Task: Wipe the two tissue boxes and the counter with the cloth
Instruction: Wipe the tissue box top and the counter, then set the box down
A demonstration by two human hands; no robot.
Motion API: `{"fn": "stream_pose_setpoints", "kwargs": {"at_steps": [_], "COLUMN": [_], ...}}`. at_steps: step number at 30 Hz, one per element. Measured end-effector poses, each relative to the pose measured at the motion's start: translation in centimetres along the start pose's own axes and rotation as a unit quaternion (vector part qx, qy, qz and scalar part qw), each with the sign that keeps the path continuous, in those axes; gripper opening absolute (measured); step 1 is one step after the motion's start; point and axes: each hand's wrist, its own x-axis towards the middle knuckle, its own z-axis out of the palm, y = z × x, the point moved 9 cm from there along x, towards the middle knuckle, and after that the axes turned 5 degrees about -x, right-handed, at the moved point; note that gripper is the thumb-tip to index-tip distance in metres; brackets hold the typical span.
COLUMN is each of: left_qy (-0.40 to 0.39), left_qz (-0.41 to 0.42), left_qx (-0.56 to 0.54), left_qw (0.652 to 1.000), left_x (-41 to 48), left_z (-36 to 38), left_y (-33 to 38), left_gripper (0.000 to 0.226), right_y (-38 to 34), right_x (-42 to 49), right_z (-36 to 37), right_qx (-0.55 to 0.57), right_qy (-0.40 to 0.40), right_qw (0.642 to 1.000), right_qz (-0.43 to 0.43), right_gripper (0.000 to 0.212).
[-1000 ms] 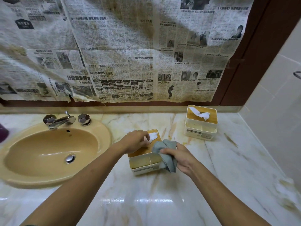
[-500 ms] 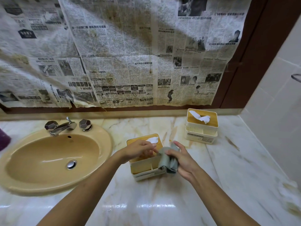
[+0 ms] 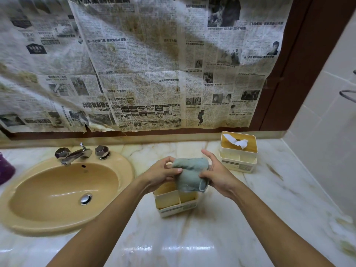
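Note:
A grey-green cloth point(image 3: 189, 174) hangs bunched between both hands, just above the near tissue box point(image 3: 176, 202), a cream box with a wooden lid that my hands mostly hide. My left hand point(image 3: 163, 173) pinches the cloth's left side with thumb and fingertips. My right hand point(image 3: 216, 175) grips its right side with the thumb, the fingers stretched out behind it. The second tissue box point(image 3: 238, 152), with a white tissue sticking out of its lid, stands at the back right on the marble counter point(image 3: 192, 237).
A tan sink point(image 3: 63, 191) with a chrome tap point(image 3: 77, 154) fills the counter's left part. Stained newspaper point(image 3: 134, 64) covers the wall behind. A tiled wall point(image 3: 327, 132) closes the right side. A purple object point(image 3: 5, 170) sits at the far left edge.
My left hand has left the near box's lid and taken hold of the cloth. Both hands have lifted the cloth off the box's side to above it.

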Motion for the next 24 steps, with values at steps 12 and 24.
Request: {"fn": "stream_pose_setpoints", "kwargs": {"at_steps": [12, 24], "left_qy": [0.015, 0.059], "left_qz": [0.139, 0.161], "left_qx": [-0.010, 0.073], "left_qw": [0.990, 0.983], "left_x": [-0.5, -0.6], "left_z": [-0.3, -0.8], "left_y": [4.6, 5.6], "left_gripper": [0.072, 0.013], "right_y": [-4.0, -4.9], "right_x": [-0.7, -0.3], "right_z": [-0.9, -1.1], "right_qx": [-0.053, -0.135], "right_qy": [0.049, 0.082], "right_qw": [0.990, 0.980], "right_qz": [-0.119, -0.124], "right_gripper": [0.072, 0.042]}}
